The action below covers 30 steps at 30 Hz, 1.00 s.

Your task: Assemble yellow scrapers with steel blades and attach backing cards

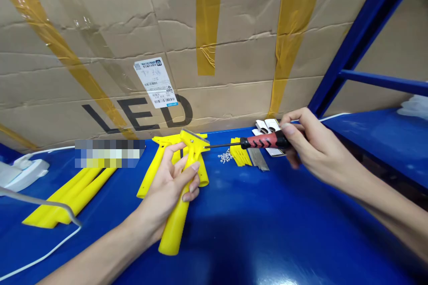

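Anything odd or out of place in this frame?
One thing stands out: a pixelated patch covers part of the view at the far edge of the blue bench, just left of the yellow scraper in the left hand. It looks like deliberate blurring. Small metal fasteners also lie loose on the bench.

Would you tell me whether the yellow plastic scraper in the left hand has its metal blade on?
On: the metal blade spans the head of the yellow plastic scraper.
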{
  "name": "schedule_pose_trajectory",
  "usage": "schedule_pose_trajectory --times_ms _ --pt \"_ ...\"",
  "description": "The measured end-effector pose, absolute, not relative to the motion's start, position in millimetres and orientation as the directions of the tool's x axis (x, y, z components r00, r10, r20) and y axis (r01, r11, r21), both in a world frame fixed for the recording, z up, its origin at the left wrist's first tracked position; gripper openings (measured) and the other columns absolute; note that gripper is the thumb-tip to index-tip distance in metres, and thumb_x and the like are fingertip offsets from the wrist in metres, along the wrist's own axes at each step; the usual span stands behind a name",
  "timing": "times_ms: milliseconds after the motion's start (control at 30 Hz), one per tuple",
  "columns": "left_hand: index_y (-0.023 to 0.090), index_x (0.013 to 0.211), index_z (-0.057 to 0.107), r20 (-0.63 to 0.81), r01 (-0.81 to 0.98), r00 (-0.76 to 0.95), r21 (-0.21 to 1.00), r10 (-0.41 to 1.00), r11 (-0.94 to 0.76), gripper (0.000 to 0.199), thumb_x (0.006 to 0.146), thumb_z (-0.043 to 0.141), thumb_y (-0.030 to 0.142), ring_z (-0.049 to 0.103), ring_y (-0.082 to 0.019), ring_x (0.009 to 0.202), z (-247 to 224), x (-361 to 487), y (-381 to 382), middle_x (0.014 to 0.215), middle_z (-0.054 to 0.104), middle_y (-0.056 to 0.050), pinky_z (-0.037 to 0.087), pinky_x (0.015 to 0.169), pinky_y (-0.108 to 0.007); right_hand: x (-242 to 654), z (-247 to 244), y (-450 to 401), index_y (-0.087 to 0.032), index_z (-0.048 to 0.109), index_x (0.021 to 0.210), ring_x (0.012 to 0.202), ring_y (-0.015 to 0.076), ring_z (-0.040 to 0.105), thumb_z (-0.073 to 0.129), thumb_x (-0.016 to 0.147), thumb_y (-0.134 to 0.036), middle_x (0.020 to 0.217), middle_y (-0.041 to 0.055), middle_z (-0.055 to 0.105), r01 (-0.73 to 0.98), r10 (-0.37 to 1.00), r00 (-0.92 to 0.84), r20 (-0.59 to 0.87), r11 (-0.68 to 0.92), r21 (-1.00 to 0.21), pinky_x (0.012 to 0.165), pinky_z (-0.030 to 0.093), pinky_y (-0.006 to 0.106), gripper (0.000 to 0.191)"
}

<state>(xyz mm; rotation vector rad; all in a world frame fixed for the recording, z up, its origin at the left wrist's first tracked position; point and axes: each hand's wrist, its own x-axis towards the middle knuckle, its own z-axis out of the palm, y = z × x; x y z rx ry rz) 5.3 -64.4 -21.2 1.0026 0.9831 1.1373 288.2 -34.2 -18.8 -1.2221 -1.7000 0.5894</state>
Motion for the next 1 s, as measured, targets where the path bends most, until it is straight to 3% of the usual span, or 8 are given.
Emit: schedule_pose_trajectory --times_ms 100,267,433,600,700,767,933,1000 --pt "0.028 0.119 0.041 -0.089 -0.252 0.131 0.960 0.987 0.120 0.052 0.083 0.077 0.020 0.038 -0.002 0.045 -19.9 5.1 -62.8 0.068 0.053 0.007 0.030 0.041 -0.011 288.6 -16.9 -33.8 -0.030 0.047 0.116 0.064 0.0176 0.065 0.064 0.091 -0.051 0.089 0.0015 0.065 0.297 0.910 -0.225 0.347 0.404 -0.865 0.057 0.055 0.033 0.037" --pt "0.027 0.121 0.041 -0.101 -0.248 0.149 0.959 0.984 0.136 0.053 0.083 0.076 0.020 0.038 -0.003 0.045 -18.6 5.8 -63.3 0.066 0.051 0.008 0.029 0.040 -0.011 287.8 -17.4 -34.9 -0.028 0.048 0.097 0.044 0.0114 0.046 0.052 0.098 -0.052 0.061 -0.0052 0.050 0.439 0.909 -0.054 0.414 0.394 -0.808 0.042 0.038 0.027 0.025" --pt "0.027 0.122 0.041 -0.099 -0.233 0.149 0.963 0.984 0.132 0.050 0.085 0.074 0.019 0.038 -0.004 0.047 -19.9 5.6 -65.8 0.062 0.049 0.008 0.031 0.041 -0.011 290.4 -16.8 -35.5 -0.031 0.047 0.122 0.070 0.0178 0.065 0.064 0.092 -0.049 0.102 0.0040 0.064 0.316 0.901 -0.251 0.353 0.421 -0.850 0.059 0.055 0.033 0.039" --pt "0.029 0.120 0.038 -0.150 -0.233 0.154 0.955 0.977 0.183 0.055 0.082 0.077 0.022 0.039 -0.004 0.045 -20.3 6.9 -67.6 0.065 0.052 0.008 0.029 0.040 -0.011 291.0 -15.3 -34.1 -0.028 0.049 0.098 0.044 0.0103 0.045 0.052 0.098 -0.052 0.064 -0.0040 0.049 0.465 0.898 -0.045 0.438 0.407 -0.786 0.041 0.038 0.027 0.024" --pt "0.028 0.119 0.039 -0.134 -0.240 0.147 0.956 0.980 0.167 0.054 0.082 0.077 0.021 0.039 -0.003 0.046 -20.1 7.3 -67.6 0.067 0.052 0.008 0.029 0.040 -0.011 293.3 -13.4 -34.3 -0.031 0.050 0.114 0.060 0.0151 0.061 0.060 0.094 -0.051 0.092 0.0030 0.063 0.379 0.906 -0.166 0.390 0.424 -0.822 0.052 0.051 0.031 0.030" --pt "0.027 0.120 0.040 -0.111 -0.249 0.144 0.958 0.983 0.145 0.053 0.082 0.077 0.020 0.040 -0.003 0.046 -19.9 7.1 -67.1 0.067 0.051 0.008 0.029 0.040 -0.011 293.9 -12.9 -34.5 -0.033 0.048 0.121 0.068 0.0168 0.065 0.068 0.089 -0.046 0.113 0.0058 0.061 0.271 0.890 -0.236 0.391 0.447 -0.852 0.057 0.055 0.034 0.040" --pt "0.028 0.118 0.040 -0.116 -0.244 0.156 0.958 0.981 0.152 0.053 0.082 0.078 0.021 0.040 -0.003 0.045 -20.3 8.0 -66.5 0.069 0.053 0.007 0.030 0.040 -0.012 292.7 -16.0 -33.8 -0.030 0.049 0.103 0.046 0.0103 0.046 0.055 0.097 -0.049 0.073 -0.0029 0.053 0.399 0.885 -0.048 0.463 0.441 -0.804 0.040 0.039 0.026 0.021" --pt "0.028 0.118 0.040 -0.108 -0.235 0.156 0.961 0.982 0.143 0.051 0.083 0.077 0.022 0.041 -0.004 0.047 -21.1 8.1 -66.6 0.068 0.053 0.007 0.030 0.041 -0.012 293.4 -15.4 -33.9 -0.032 0.049 0.114 0.056 0.0138 0.057 0.054 0.097 -0.050 0.086 0.0002 0.059 0.364 0.898 -0.108 0.426 0.435 -0.824 0.047 0.049 0.029 0.025"
